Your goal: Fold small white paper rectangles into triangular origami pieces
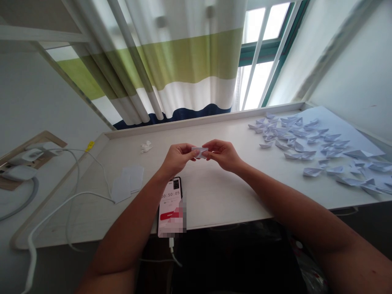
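Between my two hands, above the middle of the desk, is a small folded piece of white paper (199,150). My left hand (178,157) pinches its left end with thumb and fingers. At the right end, my right hand (223,154) grips it in the same way, thumb on the near face. Part of the paper is hidden behind my thumbs. Many folded paper boats (300,155) lie spread over the right side of the desk. Left of my left forearm lie a few flat sheets of white paper (128,183).
A phone (171,206) showing a timer lies by the near edge, with a charging cable (171,245) plugged in. A crumpled white scrap (146,147) is at the back left. White cables run from wall chargers (20,171). A raised rim (196,118) borders the desk's back.
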### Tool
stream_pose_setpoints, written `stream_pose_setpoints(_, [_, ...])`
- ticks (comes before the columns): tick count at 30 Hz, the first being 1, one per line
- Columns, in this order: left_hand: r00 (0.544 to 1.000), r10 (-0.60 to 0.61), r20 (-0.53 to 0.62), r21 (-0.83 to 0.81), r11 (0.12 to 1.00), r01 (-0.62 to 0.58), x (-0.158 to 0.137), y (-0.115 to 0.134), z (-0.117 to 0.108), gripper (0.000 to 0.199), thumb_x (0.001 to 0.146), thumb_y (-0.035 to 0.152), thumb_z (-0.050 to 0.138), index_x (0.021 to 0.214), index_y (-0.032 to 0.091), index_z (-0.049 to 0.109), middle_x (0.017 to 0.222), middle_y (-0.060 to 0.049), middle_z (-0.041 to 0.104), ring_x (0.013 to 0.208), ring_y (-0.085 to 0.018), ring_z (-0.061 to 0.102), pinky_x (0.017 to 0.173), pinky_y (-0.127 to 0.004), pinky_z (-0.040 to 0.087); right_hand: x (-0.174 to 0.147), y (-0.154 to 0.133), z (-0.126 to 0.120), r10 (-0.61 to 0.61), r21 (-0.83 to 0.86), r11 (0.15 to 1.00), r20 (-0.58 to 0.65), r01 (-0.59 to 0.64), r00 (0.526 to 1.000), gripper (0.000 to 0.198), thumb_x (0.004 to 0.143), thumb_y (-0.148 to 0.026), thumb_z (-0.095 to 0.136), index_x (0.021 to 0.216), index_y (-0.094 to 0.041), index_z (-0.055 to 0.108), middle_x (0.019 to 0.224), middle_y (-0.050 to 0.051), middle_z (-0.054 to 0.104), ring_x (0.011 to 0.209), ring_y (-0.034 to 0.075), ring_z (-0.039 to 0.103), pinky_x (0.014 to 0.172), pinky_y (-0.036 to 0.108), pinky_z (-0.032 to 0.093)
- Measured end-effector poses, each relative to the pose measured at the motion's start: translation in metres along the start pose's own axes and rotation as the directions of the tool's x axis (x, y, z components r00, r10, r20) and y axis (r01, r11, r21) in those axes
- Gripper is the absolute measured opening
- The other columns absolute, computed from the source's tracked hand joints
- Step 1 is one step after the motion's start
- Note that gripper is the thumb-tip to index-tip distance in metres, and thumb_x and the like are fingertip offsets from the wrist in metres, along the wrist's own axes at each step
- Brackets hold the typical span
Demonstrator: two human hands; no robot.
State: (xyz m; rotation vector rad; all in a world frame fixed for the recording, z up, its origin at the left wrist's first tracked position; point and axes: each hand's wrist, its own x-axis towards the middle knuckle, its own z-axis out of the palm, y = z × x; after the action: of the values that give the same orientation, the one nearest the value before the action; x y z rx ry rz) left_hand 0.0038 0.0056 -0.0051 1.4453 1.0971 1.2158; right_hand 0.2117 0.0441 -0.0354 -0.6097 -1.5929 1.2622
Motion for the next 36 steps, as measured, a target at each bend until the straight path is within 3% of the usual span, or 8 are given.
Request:
stream_pose_setpoints(6, [1.000,0.016,0.007,-0.004,1.000,-0.016,0.000,0.000,-0.002,0.040,0.068,0.048,0.100,0.086,0.015,0.084,0.078,-0.006,0.079,0.069,-0.016,0.069,0.071,-0.033,0.058,0.000,-0.004,0.000,0.029,0.041,0.999,0.025,-0.030,0.999,0.048,0.074,-0.056,0.097,0.100,-0.018,0.081,0.092,0.006,0.083,0.079,0.020,0.077,0.071,0.037,0.066])
stream_pose_setpoints(12, [0.999,0.035,0.026,0.004,0.999,-0.035,-0.001,0.003,-0.001,0.037,0.067,0.045,0.101,0.085,0.016,0.085,0.075,-0.005,0.078,0.069,-0.016,0.068,0.072,-0.033,0.058,-0.001,-0.009,-0.004,0.079,0.010,0.997,0.044,-0.080,0.996,0.047,0.074,-0.061,0.096,0.086,-0.017,0.084,0.081,0.007,0.081,0.075,0.018,0.071,0.072,0.036,0.061])
stream_pose_setpoints(19, [0.997,0.030,0.071,0.033,0.999,-0.032,-0.002,0.004,-0.003,0.030,0.070,0.041,0.098,0.086,0.017,0.087,0.077,-0.006,0.079,0.072,-0.017,0.069,0.074,-0.033,0.058,-0.001,-0.012,-0.002,0.108,0.009,0.994,0.008,-0.108,0.994,0.048,0.063,-0.060,0.101,0.077,-0.017,0.083,0.076,0.007,0.080,0.072,0.019,0.071,0.070,0.035,0.059])
stream_pose_setpoints(24, [0.994,0.008,0.107,0.067,0.998,-0.016,-0.004,0.009,-0.002,0.027,0.081,0.042,0.089,0.091,0.017,0.087,0.085,-0.009,0.082,0.077,-0.019,0.072,0.078,-0.034,0.059,-0.001,-0.013,-0.002,0.122,0.025,0.992,0.000,-0.122,0.993,0.051,0.067,-0.065,0.097,0.077,-0.017,0.082,0.074,0.007,0.080,0.071,0.019,0.071,0.068,0.034,0.059])
stream_pose_setpoints(31, [0.999,0.034,0.036,0.057,0.998,-0.036,-0.003,0.003,0.003,0.030,0.077,0.044,0.093,0.087,0.016,0.085,0.078,-0.007,0.081,0.070,-0.017,0.069,0.071,-0.032,0.056,0.000,-0.013,-0.002,0.145,0.053,0.988,-0.006,-0.145,0.989,0.051,0.064,-0.063,0.099,0.076,-0.017,0.081,0.072,0.005,0.078,0.069,0.017,0.070,0.067,0.032,0.058])
stream_pose_setpoints(36, [0.997,0.081,0.005,0.104,0.991,-0.081,-0.004,0.002,0.005,0.026,0.082,0.043,0.087,0.085,0.017,0.085,0.074,-0.006,0.078,0.067,-0.017,0.067,0.067,-0.031,0.055,-0.001,-0.010,0.000,0.179,0.070,0.981,0.047,-0.182,0.983,0.054,0.072,-0.067,0.093,0.076,-0.016,0.077,0.075,0.005,0.078,0.071,0.018,0.072,0.071,0.034,0.062])
